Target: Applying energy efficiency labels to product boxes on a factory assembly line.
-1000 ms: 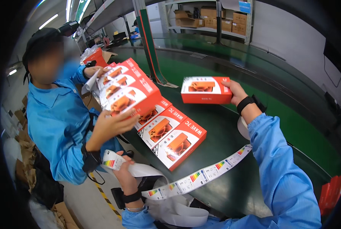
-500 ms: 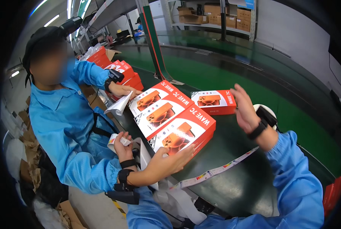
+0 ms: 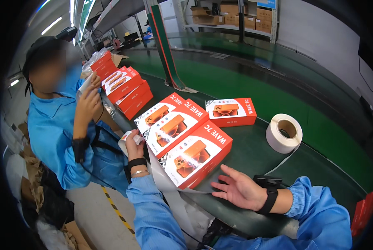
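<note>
My left hand [image 3: 135, 146] is closed on a white strip of labels [image 3: 123, 143], bunched at the fingers, beside the left edge of the red-and-white phone boxes. Palm up, my right hand [image 3: 243, 191] is open with fingers apart, just off the lower right of the nearest phone box [image 3: 197, 156]. A second phone box [image 3: 176, 131] lies against it, with another phone box [image 3: 155, 114] behind. A pale backing strip [image 3: 158, 171] runs down from near my left hand past the boxes. Its far end near my right fingertips is hard to make out.
A single phone box [image 3: 231, 113] and a white label roll [image 3: 272, 135] stand on the dark green bench [image 3: 257, 160]. Stacked red boxes [image 3: 130, 93] lie farther left. A co-worker [image 3: 57, 125] in blue stands at left, holding a white piece. A metal post [image 3: 165, 50] rises behind.
My right hand has come down and nearer, uncovering the label roll. The co-worker's hands have drawn back from the boxes. The label strip no longer stretches across the bench.
</note>
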